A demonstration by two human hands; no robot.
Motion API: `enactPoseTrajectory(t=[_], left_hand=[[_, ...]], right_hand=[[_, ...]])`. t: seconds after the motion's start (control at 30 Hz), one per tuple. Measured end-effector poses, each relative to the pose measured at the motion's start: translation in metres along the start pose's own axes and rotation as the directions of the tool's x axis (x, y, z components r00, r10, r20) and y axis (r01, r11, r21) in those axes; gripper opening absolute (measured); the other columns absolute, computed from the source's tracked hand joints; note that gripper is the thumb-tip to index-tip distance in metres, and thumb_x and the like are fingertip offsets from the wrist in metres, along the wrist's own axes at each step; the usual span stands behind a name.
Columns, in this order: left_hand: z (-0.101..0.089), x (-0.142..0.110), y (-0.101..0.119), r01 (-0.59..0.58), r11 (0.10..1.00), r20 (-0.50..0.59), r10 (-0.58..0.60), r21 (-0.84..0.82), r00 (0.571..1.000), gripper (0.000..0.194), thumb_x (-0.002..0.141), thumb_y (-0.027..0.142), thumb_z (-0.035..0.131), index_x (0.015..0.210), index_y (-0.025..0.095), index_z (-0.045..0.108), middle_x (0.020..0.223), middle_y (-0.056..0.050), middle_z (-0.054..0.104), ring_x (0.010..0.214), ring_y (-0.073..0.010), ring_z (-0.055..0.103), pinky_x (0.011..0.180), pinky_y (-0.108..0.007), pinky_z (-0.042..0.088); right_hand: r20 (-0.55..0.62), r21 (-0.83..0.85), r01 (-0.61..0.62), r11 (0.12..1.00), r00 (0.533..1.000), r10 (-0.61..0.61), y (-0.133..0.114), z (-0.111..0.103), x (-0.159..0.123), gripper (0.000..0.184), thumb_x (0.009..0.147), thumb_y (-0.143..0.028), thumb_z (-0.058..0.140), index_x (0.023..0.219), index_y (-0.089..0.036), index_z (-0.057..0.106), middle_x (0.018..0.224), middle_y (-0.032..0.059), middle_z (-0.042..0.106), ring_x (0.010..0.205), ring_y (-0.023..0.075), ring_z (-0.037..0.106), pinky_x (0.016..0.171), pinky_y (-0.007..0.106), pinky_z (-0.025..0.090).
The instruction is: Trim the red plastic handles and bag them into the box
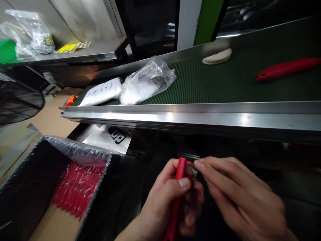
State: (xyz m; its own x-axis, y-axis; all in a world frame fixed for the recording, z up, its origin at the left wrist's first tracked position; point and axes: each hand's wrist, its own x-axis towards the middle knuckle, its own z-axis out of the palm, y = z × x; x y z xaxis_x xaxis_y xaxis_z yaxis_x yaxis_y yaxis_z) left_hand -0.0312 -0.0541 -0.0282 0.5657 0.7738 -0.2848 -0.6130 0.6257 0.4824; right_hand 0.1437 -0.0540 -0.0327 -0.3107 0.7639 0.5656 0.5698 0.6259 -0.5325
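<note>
My left hand [165, 197] is wrapped round a long red plastic piece [181, 169], with the thumb pressed along its face and the upper end pointing away from me. My right hand [240, 194] is closed in a pinch close beside that upper end. Whatever its fingertips hold is too small and dark to name; it meets a little red sliver at the piece's right edge. The lower part of the red piece runs out of view at the bottom. Another long red piece [288, 68] lies on the green conveyor belt [190, 83], beyond the right hand.
A metal rail [200, 117] edges the belt in front of me. Clear plastic bags [150, 80], a white packet [101, 92] and a pale curved pad [217, 57] lie on it. At left stand a lined bin [100, 157] with several red pieces [75, 187] and a fan [20, 95].
</note>
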Motion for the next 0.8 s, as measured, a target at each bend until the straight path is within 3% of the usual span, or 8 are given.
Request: enactPoseTrajectory(t=[0.1,0.23,0.37,0.6,0.8], left_hand=[[-0.0024,-0.0016,-0.0028,0.006,1.000,0.027,-0.006,0.004,1.000,0.014,0.091,0.029,0.052,0.101,0.020,0.051,0.078,-0.003,0.062,0.041,-0.0040,0.048,0.034,-0.010,0.037],[-0.0048,-0.0025,-0.0055,-0.038,0.998,0.119,0.042,-0.040,0.992,0.012,0.089,0.026,0.054,0.098,0.018,0.050,0.078,-0.004,0.063,0.040,-0.0031,0.048,0.035,-0.009,0.038],[-0.0040,-0.0031,-0.0012,0.028,0.995,0.055,-0.023,-0.091,0.998,0.011,0.094,0.027,0.044,0.102,0.020,0.049,0.081,-0.004,0.062,0.044,-0.0041,0.050,0.034,-0.009,0.038],[0.0009,-0.0049,-0.0004,0.068,0.986,0.112,-0.052,-0.152,0.992,0.013,0.096,0.029,0.041,0.102,0.020,0.048,0.081,-0.005,0.062,0.046,-0.0047,0.053,0.036,-0.010,0.042],[0.0036,-0.0034,-0.0022,0.047,0.986,0.082,-0.034,-0.160,0.996,0.014,0.096,0.030,0.038,0.101,0.020,0.047,0.080,-0.005,0.061,0.043,-0.0048,0.050,0.033,-0.010,0.039]], right_hand=[[-0.016,-0.056,0.011,0.998,1.000,-0.012,0.0028,-0.0007,0.0013,0.044,0.084,0.003,0.057,0.125,-0.012,0.061,0.112,0.0109,0.062,0.099,0.0179,0.059,0.080,0.033,0.049],[-0.079,-0.057,-0.077,0.995,0.994,0.072,0.0057,-0.0051,0.0033,0.046,0.084,0.004,0.057,0.125,-0.014,0.061,0.113,0.0094,0.062,0.101,0.0176,0.060,0.084,0.032,0.050],[-0.029,-0.012,-0.030,0.999,0.999,0.030,0.0030,-0.0071,0.0032,0.040,0.085,0.002,0.055,0.121,-0.015,0.063,0.111,0.0080,0.062,0.101,0.0166,0.059,0.082,0.031,0.050],[-0.019,-0.020,0.020,1.000,1.000,-0.020,0.0011,-0.0004,0.0038,0.037,0.085,0.002,0.059,0.117,-0.013,0.065,0.107,0.0089,0.062,0.100,0.0172,0.058,0.081,0.032,0.049],[-0.027,-0.029,0.025,0.999,0.999,-0.026,0.0039,0.0004,0.0017,0.039,0.085,0.002,0.059,0.120,-0.016,0.064,0.109,0.0085,0.063,0.101,0.0185,0.058,0.080,0.035,0.048]])
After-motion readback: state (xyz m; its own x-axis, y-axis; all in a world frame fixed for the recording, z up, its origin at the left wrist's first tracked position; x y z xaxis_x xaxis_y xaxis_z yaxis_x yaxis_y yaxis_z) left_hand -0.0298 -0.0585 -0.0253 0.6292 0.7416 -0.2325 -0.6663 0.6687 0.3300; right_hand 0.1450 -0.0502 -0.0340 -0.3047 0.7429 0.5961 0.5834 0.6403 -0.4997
